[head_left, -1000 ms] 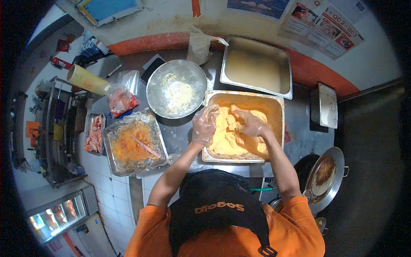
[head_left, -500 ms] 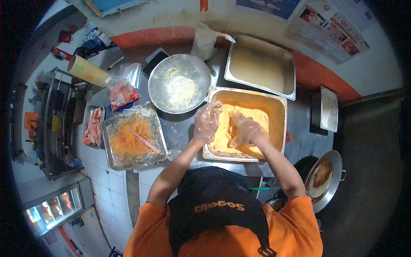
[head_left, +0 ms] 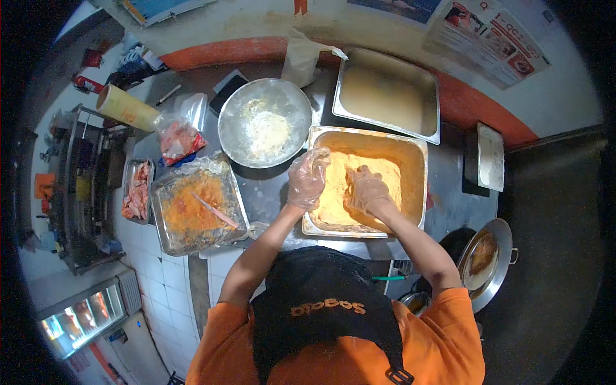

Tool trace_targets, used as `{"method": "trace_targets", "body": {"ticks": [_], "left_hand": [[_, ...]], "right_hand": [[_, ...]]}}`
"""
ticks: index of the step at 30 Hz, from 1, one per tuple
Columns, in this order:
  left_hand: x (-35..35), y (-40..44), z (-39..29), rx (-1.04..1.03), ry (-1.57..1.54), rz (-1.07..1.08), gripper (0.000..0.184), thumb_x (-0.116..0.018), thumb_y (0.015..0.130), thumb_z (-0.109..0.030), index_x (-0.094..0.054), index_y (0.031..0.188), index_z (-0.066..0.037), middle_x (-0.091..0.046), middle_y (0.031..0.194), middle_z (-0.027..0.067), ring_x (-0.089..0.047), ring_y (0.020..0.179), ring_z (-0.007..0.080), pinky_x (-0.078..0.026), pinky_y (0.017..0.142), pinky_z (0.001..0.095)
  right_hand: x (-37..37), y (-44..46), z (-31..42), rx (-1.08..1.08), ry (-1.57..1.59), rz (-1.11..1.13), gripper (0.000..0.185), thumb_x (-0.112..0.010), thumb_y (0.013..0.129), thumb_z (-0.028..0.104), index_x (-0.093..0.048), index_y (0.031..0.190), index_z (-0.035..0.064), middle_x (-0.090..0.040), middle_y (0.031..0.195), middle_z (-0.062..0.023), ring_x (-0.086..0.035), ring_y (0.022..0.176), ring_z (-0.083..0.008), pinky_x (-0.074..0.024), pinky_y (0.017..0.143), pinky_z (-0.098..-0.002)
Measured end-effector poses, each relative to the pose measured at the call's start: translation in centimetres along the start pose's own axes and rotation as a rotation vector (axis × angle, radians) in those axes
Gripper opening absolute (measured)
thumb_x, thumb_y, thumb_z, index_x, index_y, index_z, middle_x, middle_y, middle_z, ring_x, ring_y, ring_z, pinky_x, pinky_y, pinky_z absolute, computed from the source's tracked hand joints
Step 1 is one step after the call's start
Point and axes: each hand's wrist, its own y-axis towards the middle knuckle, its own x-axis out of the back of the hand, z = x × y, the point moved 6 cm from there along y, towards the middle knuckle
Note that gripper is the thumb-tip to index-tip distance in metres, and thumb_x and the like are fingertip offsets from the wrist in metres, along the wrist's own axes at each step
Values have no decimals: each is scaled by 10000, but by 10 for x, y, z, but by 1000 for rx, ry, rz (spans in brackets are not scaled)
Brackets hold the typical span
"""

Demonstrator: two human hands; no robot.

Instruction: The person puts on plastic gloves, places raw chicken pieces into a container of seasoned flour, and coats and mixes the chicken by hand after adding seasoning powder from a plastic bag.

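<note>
My left hand (head_left: 307,179), in a clear plastic glove, is over the left rim of a deep metal pan (head_left: 420,186). Its fingers are curled, and whatever may be inside them is hidden. Inside the pan lies orange-yellow breading powder (head_left: 338,206). My right hand (head_left: 370,192), also gloved, rests low on this powder. Its fingers point toward the far side, slightly apart, and nothing shows held in them.
A round metal bowl (head_left: 234,138) with white flour stands left. Behind the pan is another metal tray (head_left: 385,96) of cloudy liquid. A plastic-covered tray (head_left: 168,234) holds orange mix and a knife (head_left: 215,210). Raw meat (head_left: 136,192) sits far left; a wok (head_left: 504,263) stands right.
My right hand has turned from fingers dipping down into the powder to lying flatter with fingers reaching forward. My left hand stays at the rim. The view has shifted slightly.
</note>
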Motion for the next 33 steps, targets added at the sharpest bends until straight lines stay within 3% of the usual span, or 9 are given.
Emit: {"method": "trace_targets", "body": {"ticks": [2,8,11,15,18,20,23,28,33], "left_hand": [[-7,-3,19,4,26,7,234,-615,885,-38,-694,1105,-52,-727,982,171,-687,897,379,-549,812,438],[0,0,6,-95,118,-13,232,-616,886,-49,-688,1106,-53,-717,986,174,-672,916,390,-542,819,455],[0,-2,12,-91,122,-18,230,-612,891,-58,-689,1109,-52,-719,993,171,-671,923,391,-540,831,457],[-3,-4,21,0,34,-9,224,-603,897,-59,-692,1103,-49,-725,1018,168,-675,934,387,-542,845,451],[-2,-3,14,26,7,-13,230,-595,899,-53,-692,1107,-47,-729,1024,173,-681,938,387,-545,849,449],[-3,-7,20,42,8,12,234,-594,896,-51,-692,1109,-46,-730,1022,177,-683,937,388,-547,849,448],[-5,-7,27,73,-28,3,241,-597,892,-52,-691,1114,-45,-732,1016,177,-685,934,389,-548,846,448],[-2,-5,21,24,19,-4,246,-599,888,-55,-690,1116,-46,-732,1016,175,-686,932,387,-547,847,445],[-5,-7,26,63,-58,-12,242,-587,897,-51,-689,1115,-48,-733,1013,170,-687,926,382,-545,844,440]], "right_hand": [[2,6,-2,6,-18,21,398,-620,911,277,-611,1277,122,-606,1108,-233,-663,1003,-415,-577,848,-500],[26,2,-21,23,208,65,561,-652,896,454,-585,1349,129,-634,1146,-297,-658,1040,-465,-544,916,-497],[33,-8,-23,-162,201,289,743,-712,840,518,-514,1453,149,-568,1296,-345,-624,1141,-480,-527,976,-471],[-2,-24,-8,-236,16,250,889,-695,842,539,-387,1544,89,-435,1452,-349,-606,1207,-452,-524,999,-503],[-33,-7,-24,195,-394,193,760,-729,833,423,-491,1491,125,-538,1360,-331,-635,1146,-446,-539,966,-492],[-21,3,-52,-92,203,163,659,-762,800,372,-594,1395,143,-618,1239,-304,-674,1058,-421,-551,934,-451],[38,-12,-41,-234,424,297,597,-772,804,304,-613,1335,81,-715,1069,-232,-688,1103,-309,-534,934,-396],[7,-29,-25,-77,7,350,643,-739,845,389,-537,1339,29,-557,1285,-305,-659,1077,-454,-551,943,-449],[13,-28,-15,-106,86,303,636,-725,874,393,-538,1354,20,-589,1291,-286,-661,1088,-427,-546,947,-425]]}}
